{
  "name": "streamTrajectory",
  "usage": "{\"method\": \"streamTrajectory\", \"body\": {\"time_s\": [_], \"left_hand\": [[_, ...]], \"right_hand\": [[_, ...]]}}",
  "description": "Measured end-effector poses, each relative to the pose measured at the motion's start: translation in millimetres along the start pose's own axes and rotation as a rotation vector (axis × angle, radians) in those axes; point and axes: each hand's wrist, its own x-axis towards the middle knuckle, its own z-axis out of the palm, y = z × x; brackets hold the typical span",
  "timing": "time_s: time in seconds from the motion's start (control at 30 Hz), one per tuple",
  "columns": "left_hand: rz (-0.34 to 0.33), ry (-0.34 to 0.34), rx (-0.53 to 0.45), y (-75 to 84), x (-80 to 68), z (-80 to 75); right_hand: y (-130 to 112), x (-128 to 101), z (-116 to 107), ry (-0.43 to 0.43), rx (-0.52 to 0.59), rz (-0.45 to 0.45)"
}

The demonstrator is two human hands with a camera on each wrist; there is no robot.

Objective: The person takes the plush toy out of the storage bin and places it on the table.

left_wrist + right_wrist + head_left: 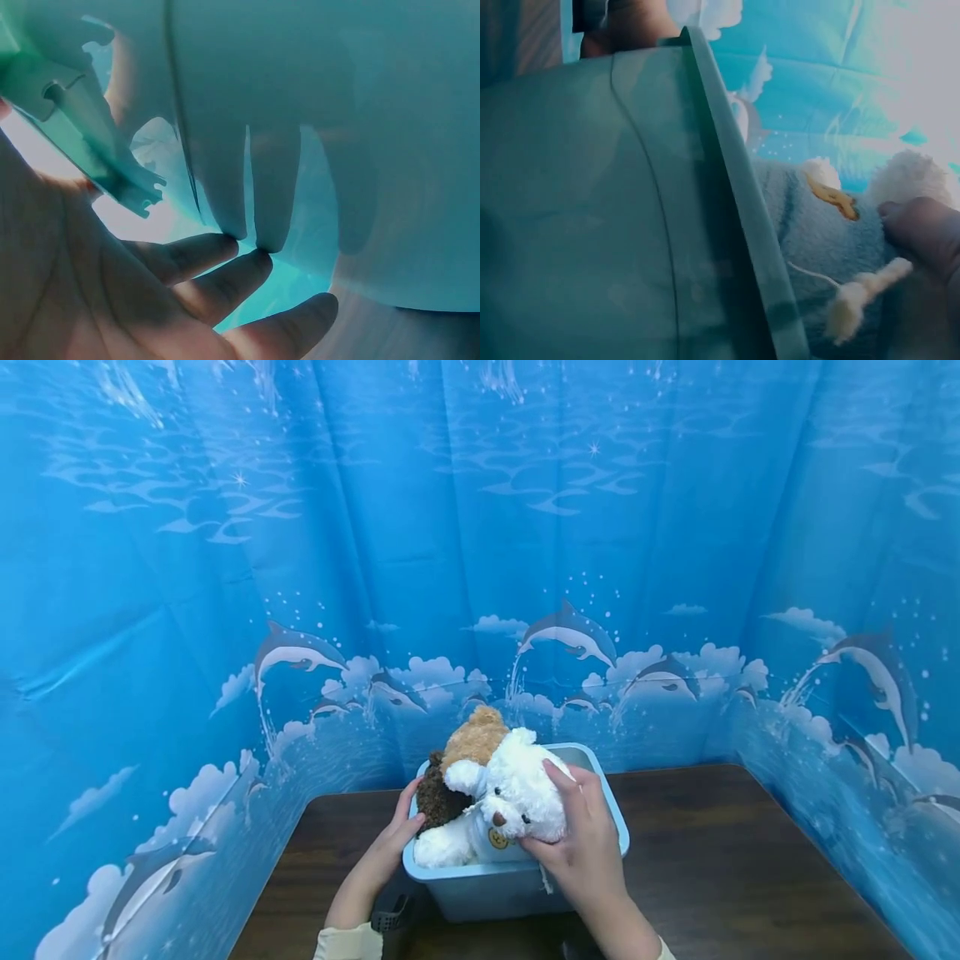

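White plush bear [510, 802] lying atop brown plush toys [457, 768], in blue bin [600, 810]

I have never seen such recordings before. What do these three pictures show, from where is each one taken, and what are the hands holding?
There is no machine: a person works with bare hands and wears three cameras. The big picture comes from the head camera, looking down at a dark wooden table inside a blue dolphin curtain. On the table stands a light blue plastic bin with three plush toys: a white teddy bear, a tan one and a dark brown one. The right hand grips the white bear's head. The left hand rests against the bin's side. The other two pictures come from wrist cameras, very close to the bin.
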Motion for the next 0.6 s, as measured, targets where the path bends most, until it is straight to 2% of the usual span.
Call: {"method": "streamTrajectory", "body": {"time_s": [0.37,0.6], "left_hand": [[-0.005,-0.004,0.019,2.0,-2.1,-2.1],[-0.002,0.005,0.036,0.6,-2.4,-1.5]], "right_hand": [[-6,6,-14,0.163,0.179,-0.195],[-3,15,-28,0.256,0.221,-0.249]]}}
